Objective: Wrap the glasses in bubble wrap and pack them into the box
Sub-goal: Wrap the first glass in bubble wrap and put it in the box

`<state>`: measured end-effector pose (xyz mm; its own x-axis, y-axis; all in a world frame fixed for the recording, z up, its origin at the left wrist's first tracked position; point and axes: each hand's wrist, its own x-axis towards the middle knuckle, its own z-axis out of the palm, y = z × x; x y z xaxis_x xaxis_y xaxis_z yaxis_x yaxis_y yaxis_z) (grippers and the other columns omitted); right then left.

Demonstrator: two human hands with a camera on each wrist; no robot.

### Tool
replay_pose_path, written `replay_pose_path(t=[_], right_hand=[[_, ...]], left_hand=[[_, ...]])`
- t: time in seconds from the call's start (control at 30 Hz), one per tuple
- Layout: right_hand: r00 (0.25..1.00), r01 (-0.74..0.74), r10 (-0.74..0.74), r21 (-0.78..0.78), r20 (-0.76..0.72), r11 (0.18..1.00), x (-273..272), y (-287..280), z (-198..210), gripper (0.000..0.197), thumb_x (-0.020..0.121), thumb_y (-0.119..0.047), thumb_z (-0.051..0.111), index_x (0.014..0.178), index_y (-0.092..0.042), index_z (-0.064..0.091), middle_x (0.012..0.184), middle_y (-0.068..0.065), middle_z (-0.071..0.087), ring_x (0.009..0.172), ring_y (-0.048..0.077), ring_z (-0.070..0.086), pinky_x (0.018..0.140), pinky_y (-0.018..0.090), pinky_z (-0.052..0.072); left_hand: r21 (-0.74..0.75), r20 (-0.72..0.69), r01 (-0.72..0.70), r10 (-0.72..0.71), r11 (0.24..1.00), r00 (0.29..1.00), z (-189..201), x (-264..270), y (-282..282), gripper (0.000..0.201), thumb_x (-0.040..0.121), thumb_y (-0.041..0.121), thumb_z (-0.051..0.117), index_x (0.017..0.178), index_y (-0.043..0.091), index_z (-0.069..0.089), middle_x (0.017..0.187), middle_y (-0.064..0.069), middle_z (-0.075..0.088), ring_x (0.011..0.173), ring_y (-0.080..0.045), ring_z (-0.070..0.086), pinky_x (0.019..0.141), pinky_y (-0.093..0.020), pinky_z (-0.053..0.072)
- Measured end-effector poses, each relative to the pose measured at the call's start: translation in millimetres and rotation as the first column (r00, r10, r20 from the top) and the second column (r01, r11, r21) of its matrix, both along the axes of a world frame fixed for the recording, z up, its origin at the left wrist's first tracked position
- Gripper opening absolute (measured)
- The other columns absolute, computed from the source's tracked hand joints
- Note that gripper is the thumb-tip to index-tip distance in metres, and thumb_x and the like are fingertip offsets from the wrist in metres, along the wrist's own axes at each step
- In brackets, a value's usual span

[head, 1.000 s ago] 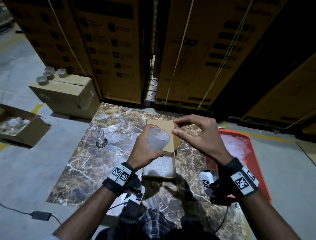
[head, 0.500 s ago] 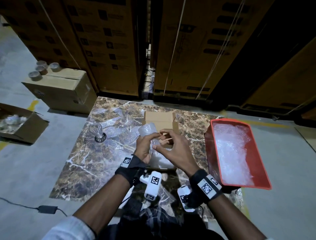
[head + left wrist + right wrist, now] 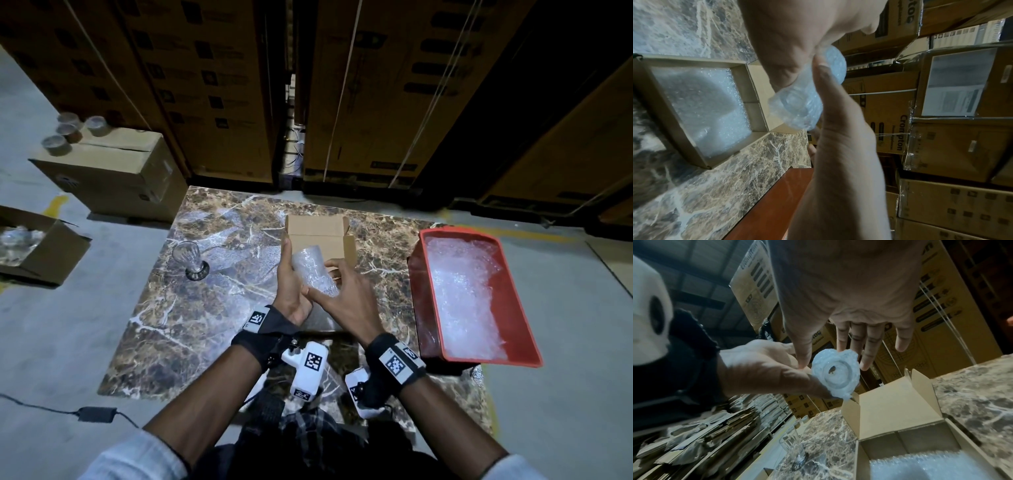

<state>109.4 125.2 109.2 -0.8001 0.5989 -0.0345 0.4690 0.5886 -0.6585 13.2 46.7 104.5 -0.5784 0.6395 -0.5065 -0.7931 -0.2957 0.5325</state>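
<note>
While my left hand [image 3: 291, 287] is curled round the wrapped glass [image 3: 313, 270], my right hand [image 3: 346, 298] has its thumb pressed on the wrap near the base and its fingers reaching round the far side; I judge I am smoothing down the loose end. The glass hangs in the air just above the box [image 3: 320, 236], touching nothing but my hands. So one glass looks all but wrapped, though the wrap at its base is ragged and open in the right wrist view. The box lies open on the worktop [image 3: 212, 308] with a sheet of bubble wrap on its floor and no glass in it yet. Left of the box a bare glass [image 3: 191, 260] stands on the worktop, unwrapped. Right of the box the red tray [image 3: 479, 358] holds more bubble wrap.
</note>
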Motion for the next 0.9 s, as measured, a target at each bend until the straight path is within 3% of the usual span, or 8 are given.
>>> replay_pose_path(t=[0.13, 0.33, 0.47, 0.6, 0.7, 0.73, 0.8, 0.9], right_hand=[[0.994, 0.103, -0.101, -0.065, 0.041, 0.992, -1.7, 2.8, -15.7, 0.072, 0.070, -0.073, 0.077, 0.123, -0.027, 0.058, 0.110, -0.004, 0.073, 0.092, 0.014, 0.068, 0.080, 0.037, 0.059], [0.974, 0.224, -0.208, -0.236, 0.089, 0.946, 4.7, 8.5, -42.8, 0.070, 0.070, -0.063, 0.084, 0.121, -0.028, 0.052, 0.102, -0.010, 0.071, 0.084, 0.008, 0.069, 0.077, 0.036, 0.061], [0.957, 0.286, -0.252, -0.331, 0.143, 0.899, 16.6, 12.3, -60.2, 0.061, 0.073, -0.049, 0.087, 0.119, -0.025, 0.056, 0.104, -0.007, 0.070, 0.087, 0.008, 0.069, 0.070, 0.024, 0.055], [0.911, 0.411, -0.356, -0.517, 0.207, 0.751, 26.7, 20.0, -72.4, 0.057, 0.074, -0.035, 0.090, 0.120, -0.015, 0.062, 0.105, 0.002, 0.074, 0.082, 0.010, 0.071, 0.060, 0.019, 0.054], [0.865, 0.495, -0.426, -0.585, 0.264, 0.642, 34.5, 26.2, -82.8, 0.049, 0.077, -0.024, 0.090, 0.115, -0.012, 0.061, 0.103, 0.006, 0.069, 0.074, 0.009, 0.065, 0.045, 0.014, 0.047], [0.855, 0.514, -0.439, -0.555, 0.275, 0.654, 34.7, 28.1, -85.8, 0.050, 0.076, -0.027, 0.091, 0.113, -0.013, 0.061, 0.100, 0.004, 0.069, 0.074, 0.008, 0.065, 0.047, 0.017, 0.047], [0.850, 0.521, -0.417, -0.400, 0.322, 0.754, 32.2, 32.1, -94.4, 0.053, 0.071, -0.039, 0.092, 0.109, -0.017, 0.061, 0.092, -0.004, 0.070, 0.073, 0.007, 0.064, 0.054, 0.021, 0.045], [0.854, 0.461, -0.375, -0.191, 0.359, 0.866, 21.5, 34.0, -110.8, 0.060, 0.066, -0.051, 0.090, 0.107, -0.026, 0.053, 0.092, -0.005, 0.067, 0.084, 0.018, 0.066, 0.073, 0.030, 0.052]], left_hand=[[-0.017, 0.076, 0.046, -0.045, 0.999, 0.996, -14.3, -3.2, 3.3, 0.082, 0.092, 0.070, 0.051, 0.144, 0.007, 0.052, 0.136, -0.027, 0.060, 0.116, -0.041, 0.061, 0.108, -0.058, 0.045], [-0.133, 0.154, 0.059, -0.038, 0.989, 0.987, -36.4, -1.4, 4.0, 0.092, 0.080, 0.072, 0.068, 0.139, 0.002, 0.052, 0.132, -0.030, 0.061, 0.116, -0.048, 0.064, 0.097, -0.065, 0.051], [-0.254, 0.201, 0.138, -0.087, 0.957, 0.976, -54.0, 1.1, 5.9, 0.078, 0.082, 0.074, 0.062, 0.122, 0.007, 0.058, 0.123, -0.026, 0.066, 0.106, -0.038, 0.068, 0.079, -0.042, 0.059], [-0.344, 0.225, 0.223, -0.151, 0.912, 0.963, -69.9, 4.6, 8.4, 0.074, 0.088, 0.070, 0.055, 0.138, 0.016, 0.049, 0.132, -0.025, 0.061, 0.122, -0.036, 0.059, 0.096, -0.040, 0.050], [-0.464, 0.140, 0.254, -0.213, 0.848, 0.967, -79.9, 5.9, 9.5, 0.073, 0.092, 0.068, 0.051, 0.147, 0.021, 0.041, 0.135, -0.022, 0.058, 0.121, -0.031, 0.057, 0.089, -0.035, 0.046], [-0.490, 0.116, 0.260, -0.233, 0.832, 0.966, -84.0, 5.7, 8.5, 0.071, 0.093, 0.065, 0.052, 0.147, 0.020, 0.042, 0.132, -0.020, 0.058, 0.115, -0.028, 0.057, 0.086, -0.034, 0.048], [-0.517, 0.123, 0.283, -0.257, 0.808, 0.958, -93.3, 4.9, 4.3, 0.066, 0.094, 0.059, 0.057, 0.141, 0.014, 0.047, 0.125, -0.016, 0.060, 0.107, -0.026, 0.057, 0.098, -0.040, 0.051], [-0.546, 0.135, 0.321, -0.296, 0.774, 0.945, -106.2, 3.7, -6.1, 0.055, 0.095, 0.051, 0.061, 0.130, 0.008, 0.054, 0.120, -0.015, 0.063, 0.106, -0.027, 0.060, 0.106, -0.044, 0.049]])
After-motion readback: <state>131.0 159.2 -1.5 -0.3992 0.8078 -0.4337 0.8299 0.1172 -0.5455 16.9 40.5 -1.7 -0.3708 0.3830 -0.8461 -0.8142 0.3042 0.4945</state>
